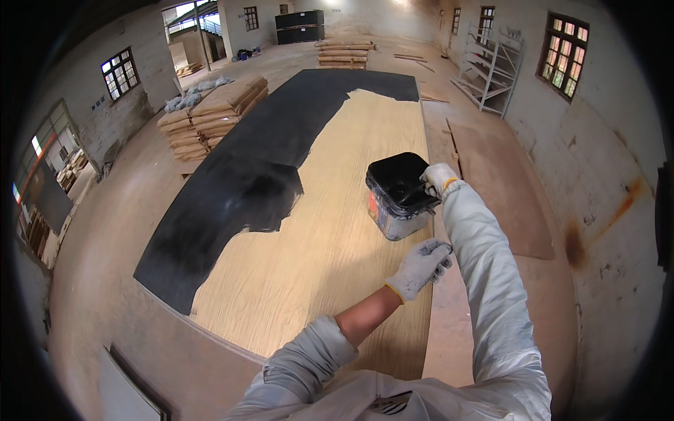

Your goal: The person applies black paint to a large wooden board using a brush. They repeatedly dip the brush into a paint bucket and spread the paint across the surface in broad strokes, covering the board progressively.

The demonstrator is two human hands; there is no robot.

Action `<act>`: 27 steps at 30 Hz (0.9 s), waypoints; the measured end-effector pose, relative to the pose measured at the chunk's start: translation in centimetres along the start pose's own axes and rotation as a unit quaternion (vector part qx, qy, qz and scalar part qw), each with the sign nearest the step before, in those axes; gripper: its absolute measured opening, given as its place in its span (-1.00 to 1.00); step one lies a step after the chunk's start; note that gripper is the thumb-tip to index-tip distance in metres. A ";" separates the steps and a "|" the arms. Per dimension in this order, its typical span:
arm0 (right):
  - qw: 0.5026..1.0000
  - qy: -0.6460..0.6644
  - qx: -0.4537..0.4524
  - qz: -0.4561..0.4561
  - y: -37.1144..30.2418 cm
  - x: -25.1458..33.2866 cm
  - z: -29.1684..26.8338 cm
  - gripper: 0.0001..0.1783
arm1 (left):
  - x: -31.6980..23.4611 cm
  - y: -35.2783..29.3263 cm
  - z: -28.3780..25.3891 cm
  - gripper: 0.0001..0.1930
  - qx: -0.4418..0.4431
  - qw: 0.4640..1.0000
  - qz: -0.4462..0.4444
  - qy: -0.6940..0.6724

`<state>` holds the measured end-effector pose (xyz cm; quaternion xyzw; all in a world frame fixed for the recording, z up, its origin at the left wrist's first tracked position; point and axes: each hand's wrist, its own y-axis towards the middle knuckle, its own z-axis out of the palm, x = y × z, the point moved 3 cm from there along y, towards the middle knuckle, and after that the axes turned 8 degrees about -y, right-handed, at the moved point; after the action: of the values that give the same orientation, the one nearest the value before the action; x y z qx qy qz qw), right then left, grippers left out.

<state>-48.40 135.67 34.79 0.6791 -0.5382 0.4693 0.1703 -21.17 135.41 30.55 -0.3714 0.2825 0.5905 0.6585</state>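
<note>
On the right side of a pale wood-grain board [330, 210] stands a square plastic bucket [400, 223], its upper part and inside coated black. My right hand [439, 179], in a white knit glove, is closed at the bucket's right rim; whether it also holds a tool there is hidden. Nearer to me, my left hand [421, 266] hovers by the board's right edge, below the bucket. Its glove has dark smears and its fingers are curled in; what they hold, if anything, does not show. A glossy black coating [242, 189] with a ragged edge covers the board's left and far parts.
Brown wrapped stacks [210, 116] stand left of the board, with another stack [344, 55] beyond its far end. A white metal rack [489, 74] is by the right wall. A brown sheet [502, 189] lies on the floor to the right. A panel edge [133, 386] shows at lower left.
</note>
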 end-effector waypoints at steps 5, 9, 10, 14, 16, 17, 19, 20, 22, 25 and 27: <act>0.992 0.078 0.029 0.093 0.0 -0.7 1.3 -0.69 | -1.3 -1.1 0.9 -0.72 0.008 1.000 -0.008 -0.001; 0.999 -0.020 0.003 0.048 1.6 -2.1 0.3 -0.63 | -1.6 -1.3 1.5 -0.69 0.003 1.000 -0.001 0.007; 0.999 -0.050 -0.005 0.020 1.8 -2.2 0.1 -0.59 | -1.6 -1.4 1.7 -0.68 -0.001 1.000 -0.001 0.009; 0.994 -0.081 -0.069 -0.033 1.3 -1.4 -1.5 -0.56 | -1.2 -0.3 2.1 -0.68 -0.014 0.998 0.051 0.039; 0.996 -0.055 -0.055 -0.034 0.3 -0.8 -2.1 -0.58 | -1.3 0.2 2.1 -0.69 -0.026 0.996 0.063 0.048; 0.997 -0.041 -0.049 -0.035 -0.4 -0.2 -2.2 -0.59 | -1.3 0.2 2.1 -0.71 -0.030 0.997 0.062 0.044; 0.997 -0.005 -0.067 -0.022 -1.6 0.2 -2.5 -0.62 | -1.5 0.0 2.2 -0.77 -0.030 0.997 0.058 0.038; 0.997 0.012 -0.072 -0.020 -2.1 0.3 -2.7 -0.62 | -1.6 -0.3 2.1 -0.73 -0.038 0.998 0.034 0.026; 0.996 0.049 -0.075 -0.014 -3.1 0.2 -3.0 -0.69 | -1.4 -1.0 2.6 -0.62 -0.008 0.998 0.024 0.059; 0.991 0.109 -0.080 -0.013 -3.9 -0.8 -4.0 -0.69 | -1.1 -2.5 3.9 -0.42 0.032 0.999 0.003 -0.030; 0.991 0.118 -0.065 -0.010 -4.4 -1.1 -4.0 -0.70 | -0.7 -3.2 4.0 -0.30 0.055 0.992 -0.020 -0.108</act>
<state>-46.33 140.86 37.06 0.6120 -0.5370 0.5082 0.2808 -18.42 138.19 33.87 -0.2745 0.2342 0.5975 0.7161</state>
